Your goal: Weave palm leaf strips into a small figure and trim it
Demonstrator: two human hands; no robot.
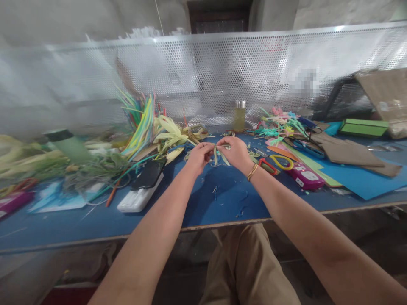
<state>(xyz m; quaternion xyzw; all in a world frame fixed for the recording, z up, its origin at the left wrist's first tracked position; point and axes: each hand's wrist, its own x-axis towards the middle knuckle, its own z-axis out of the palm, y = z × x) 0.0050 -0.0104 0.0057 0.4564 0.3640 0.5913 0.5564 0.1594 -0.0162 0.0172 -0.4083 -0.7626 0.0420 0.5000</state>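
My left hand [199,157] and my right hand [235,152] meet over the middle of the blue table, both with fingers pinched. Between the fingertips runs a thin pale green strip [216,157], its loose ends hanging down; it looks like dried husk or paper. Part of it is hidden by the fingers. Behind and left of my left hand lies a bunch of pale yellow-green husk-like pieces [171,133]. Scissors with red and yellow handles [282,162] rest just right of my right wrist, which wears a gold bracelet.
A black phone [149,173] lies on a white box-like device [140,197] at left. Colourful pipe cleaners [143,127] stand behind it. A bottle [239,116] stands near the perforated metal screen [178,72]. At right are a purple box [305,174], blue sheets [359,180] and cardboard [349,150].
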